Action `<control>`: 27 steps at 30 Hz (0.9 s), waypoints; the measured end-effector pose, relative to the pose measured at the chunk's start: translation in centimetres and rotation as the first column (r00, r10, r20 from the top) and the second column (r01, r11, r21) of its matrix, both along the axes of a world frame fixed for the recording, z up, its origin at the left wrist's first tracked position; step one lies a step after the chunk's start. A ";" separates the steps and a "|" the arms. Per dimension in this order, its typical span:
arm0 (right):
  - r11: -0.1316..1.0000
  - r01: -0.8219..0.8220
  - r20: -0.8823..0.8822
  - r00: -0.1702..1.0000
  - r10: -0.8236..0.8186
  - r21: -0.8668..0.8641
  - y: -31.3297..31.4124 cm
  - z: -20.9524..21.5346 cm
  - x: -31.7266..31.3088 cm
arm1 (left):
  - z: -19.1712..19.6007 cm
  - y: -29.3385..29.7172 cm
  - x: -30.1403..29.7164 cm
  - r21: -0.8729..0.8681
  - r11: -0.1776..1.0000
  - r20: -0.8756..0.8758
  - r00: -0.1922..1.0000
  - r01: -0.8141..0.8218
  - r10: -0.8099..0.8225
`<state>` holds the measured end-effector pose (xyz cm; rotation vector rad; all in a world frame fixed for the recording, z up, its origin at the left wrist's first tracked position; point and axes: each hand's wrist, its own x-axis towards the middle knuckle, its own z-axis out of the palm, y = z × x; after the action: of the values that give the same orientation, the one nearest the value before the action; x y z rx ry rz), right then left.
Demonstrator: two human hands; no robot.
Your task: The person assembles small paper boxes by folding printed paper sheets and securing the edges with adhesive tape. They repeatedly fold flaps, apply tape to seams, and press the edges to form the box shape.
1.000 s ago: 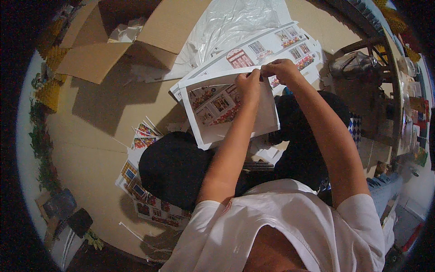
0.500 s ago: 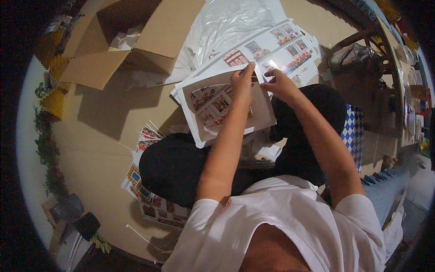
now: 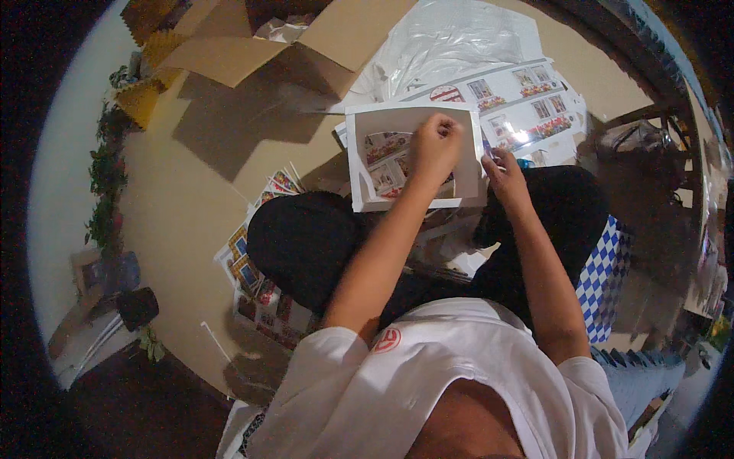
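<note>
Tan floor (image 3: 191, 199); white card sheet (image 3: 367, 130), printed windows

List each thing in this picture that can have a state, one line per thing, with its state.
White printed card sheet: lifted above the lap, held by both hands.
Left hand: closed on the sheet's middle.
Right hand: gripping the sheet's right edge.
Brown cardboard box: flaps open.
Clear plastic wrapper: lying crumpled on the floor.

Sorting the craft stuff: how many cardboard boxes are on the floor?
1: an open cardboard box lies at the top left, flaps spread, beyond the printed sheet in the hands. Others may be hidden outside the view.
</note>
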<state>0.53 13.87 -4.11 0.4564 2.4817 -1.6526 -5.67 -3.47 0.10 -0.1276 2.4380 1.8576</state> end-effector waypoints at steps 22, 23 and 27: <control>0.811 -0.075 -0.338 0.928 -0.156 -0.580 -0.2 11.1 1.4 | 3.8 -14.4 5.6 -0.126 0.957 0.003 0.965 -0.261 0.263; 0.869 -0.020 -0.454 0.859 -0.239 -0.495 0.5 11.2 0.8 | 4.5 -14.9 5.4 -0.088 0.956 0.004 0.959 -0.280 0.282; 0.851 0.397 -0.272 0.825 -0.495 -0.344 3.6 9.2 -0.9 | 6.5 -16.3 5.8 -0.084 0.924 0.094 0.920 -0.374 0.381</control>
<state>-0.38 17.50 5.09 0.8305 2.4384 -2.4202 0.10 -19.81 6.58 -0.7335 2.5356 1.8419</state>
